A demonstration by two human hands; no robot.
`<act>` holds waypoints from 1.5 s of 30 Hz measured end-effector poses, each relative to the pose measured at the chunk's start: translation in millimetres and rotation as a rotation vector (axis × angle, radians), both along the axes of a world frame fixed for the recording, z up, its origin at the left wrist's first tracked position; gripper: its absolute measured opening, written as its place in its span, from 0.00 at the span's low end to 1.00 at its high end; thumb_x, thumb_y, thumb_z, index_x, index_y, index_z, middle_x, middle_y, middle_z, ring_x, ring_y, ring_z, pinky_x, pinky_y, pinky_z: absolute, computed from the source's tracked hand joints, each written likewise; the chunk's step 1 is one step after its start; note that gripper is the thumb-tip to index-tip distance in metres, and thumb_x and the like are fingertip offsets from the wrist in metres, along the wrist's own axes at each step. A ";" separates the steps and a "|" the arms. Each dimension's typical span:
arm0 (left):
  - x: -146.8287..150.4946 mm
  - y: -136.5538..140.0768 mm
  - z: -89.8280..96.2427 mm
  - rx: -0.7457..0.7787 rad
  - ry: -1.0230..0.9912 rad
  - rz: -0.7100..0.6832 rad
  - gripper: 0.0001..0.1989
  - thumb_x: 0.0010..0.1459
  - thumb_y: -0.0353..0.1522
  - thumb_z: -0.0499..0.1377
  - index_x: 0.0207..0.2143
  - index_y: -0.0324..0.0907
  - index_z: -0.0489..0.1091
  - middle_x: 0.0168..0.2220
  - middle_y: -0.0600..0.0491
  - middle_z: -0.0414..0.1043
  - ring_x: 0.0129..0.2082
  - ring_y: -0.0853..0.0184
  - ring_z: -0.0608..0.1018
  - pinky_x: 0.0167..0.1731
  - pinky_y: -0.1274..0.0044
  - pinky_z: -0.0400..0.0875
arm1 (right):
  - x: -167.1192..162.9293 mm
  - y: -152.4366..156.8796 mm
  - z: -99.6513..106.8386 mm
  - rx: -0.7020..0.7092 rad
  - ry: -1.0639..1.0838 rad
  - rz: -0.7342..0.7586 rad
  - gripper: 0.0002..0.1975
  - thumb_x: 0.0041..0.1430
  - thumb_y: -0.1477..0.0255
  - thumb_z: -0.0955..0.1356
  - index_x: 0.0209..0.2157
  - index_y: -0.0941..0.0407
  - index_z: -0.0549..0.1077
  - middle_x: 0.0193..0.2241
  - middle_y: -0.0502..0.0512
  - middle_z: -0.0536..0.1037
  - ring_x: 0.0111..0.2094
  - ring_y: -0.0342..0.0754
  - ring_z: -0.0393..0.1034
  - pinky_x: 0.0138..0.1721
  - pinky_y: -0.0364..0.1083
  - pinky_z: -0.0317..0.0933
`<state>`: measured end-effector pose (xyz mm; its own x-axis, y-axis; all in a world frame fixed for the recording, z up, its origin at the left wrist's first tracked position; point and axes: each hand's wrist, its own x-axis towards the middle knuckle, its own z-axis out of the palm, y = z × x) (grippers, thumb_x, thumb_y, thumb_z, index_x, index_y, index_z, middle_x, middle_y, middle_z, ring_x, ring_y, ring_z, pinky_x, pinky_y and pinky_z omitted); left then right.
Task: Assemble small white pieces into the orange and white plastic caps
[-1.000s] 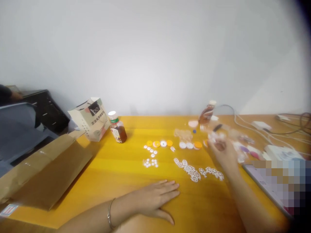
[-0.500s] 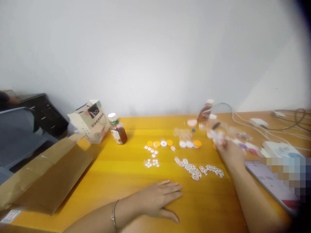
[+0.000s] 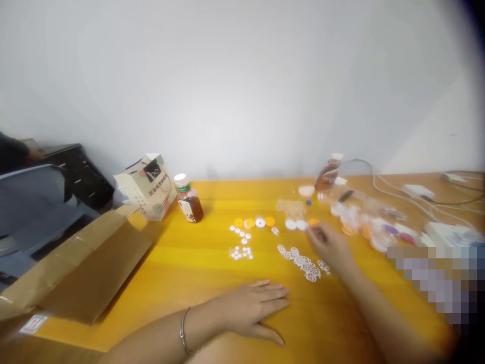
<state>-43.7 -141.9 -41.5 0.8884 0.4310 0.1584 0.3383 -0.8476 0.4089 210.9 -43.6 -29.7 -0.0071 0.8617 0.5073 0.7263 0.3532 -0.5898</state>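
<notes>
My left hand [image 3: 255, 309] lies flat on the yellow-brown table, fingers spread, with nothing under or in them that I can see. My right hand [image 3: 330, 248] is curled in a pinch by an orange disc [image 3: 313, 222], which it partly covers; what its fingers hold, if anything, is hidden. Left of that sit two white discs [image 3: 295, 225], then a row of orange and white discs [image 3: 260, 223]. White wheel-shaped cutouts [image 3: 305, 263] lie below the right hand. Small white round pieces [image 3: 241, 253] are grouped farther left.
A brown cardboard box [image 3: 87, 268] stands open at left, near a printed carton [image 3: 147, 187] and a capped bottle [image 3: 189, 205]. Another bottle [image 3: 329, 174] leans at the back. Bagged discs [image 3: 379, 232], cables [image 3: 401, 189] and a white box [image 3: 450, 235] lie at right.
My right hand has moved left from the bagged discs to the orange disc in the row. My left hand stays flat on the table. The view has shifted slightly.
</notes>
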 end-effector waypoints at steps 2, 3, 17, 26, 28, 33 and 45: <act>1.1 -0.5 -0.1 0.007 -0.005 0.010 0.33 0.55 0.46 0.49 0.57 0.39 0.47 0.58 0.46 0.50 0.57 0.64 0.56 0.57 0.72 0.45 | -34.8 -17.7 -2.1 -0.110 -0.098 0.235 0.11 0.54 0.65 0.60 0.24 0.55 0.66 0.19 0.50 0.70 0.20 0.44 0.63 0.23 0.42 0.56; 1.8 -0.6 -0.7 0.012 -0.009 0.014 0.33 0.54 0.46 0.49 0.57 0.38 0.48 0.58 0.46 0.50 0.57 0.64 0.57 0.57 0.72 0.45 | -49.6 -25.9 -3.9 -0.156 -0.136 0.327 0.11 0.55 0.66 0.59 0.24 0.55 0.66 0.18 0.50 0.70 0.20 0.44 0.63 0.23 0.42 0.56; -23.4 68.8 2.6 0.142 -0.339 0.783 0.09 0.55 0.31 0.51 0.37 0.41 0.68 0.35 0.50 0.69 0.39 0.66 0.69 0.41 0.74 0.62 | -78.6 -36.6 -20.9 -0.453 0.055 0.566 0.09 0.56 0.66 0.60 0.26 0.55 0.66 0.19 0.48 0.67 0.20 0.42 0.59 0.22 0.41 0.54; -22.2 93.1 -6.0 0.061 -0.195 0.786 0.06 0.53 0.28 0.52 0.28 0.40 0.69 0.27 0.52 0.68 0.29 0.69 0.70 0.32 0.78 0.63 | -77.7 -36.0 -18.6 -0.472 0.133 0.550 0.10 0.54 0.65 0.61 0.25 0.55 0.67 0.19 0.47 0.67 0.21 0.42 0.60 0.22 0.40 0.55; -18.0 86.8 -3.2 0.066 -0.231 0.750 0.06 0.53 0.28 0.52 0.29 0.40 0.69 0.28 0.52 0.69 0.30 0.70 0.70 0.33 0.78 0.62 | -77.0 -33.9 -19.7 -0.476 0.169 0.522 0.10 0.53 0.65 0.61 0.25 0.55 0.67 0.19 0.47 0.67 0.20 0.42 0.60 0.22 0.41 0.55; -0.2 60.1 0.6 0.072 -0.225 0.545 0.07 0.55 0.28 0.51 0.32 0.42 0.68 0.31 0.54 0.69 0.33 0.70 0.70 0.36 0.79 0.61 | -74.2 -27.9 -23.6 -0.532 0.319 0.511 0.12 0.55 0.62 0.60 0.25 0.55 0.65 0.18 0.46 0.66 0.19 0.41 0.61 0.24 0.41 0.57; 9.0 50.1 -14.9 0.059 -0.258 0.507 0.07 0.54 0.32 0.53 0.34 0.42 0.69 0.30 0.53 0.70 0.31 0.70 0.71 0.34 0.78 0.62 | -73.3 -27.8 -21.2 -0.552 0.339 0.526 0.13 0.53 0.60 0.61 0.24 0.55 0.65 0.17 0.45 0.66 0.19 0.40 0.62 0.24 0.41 0.58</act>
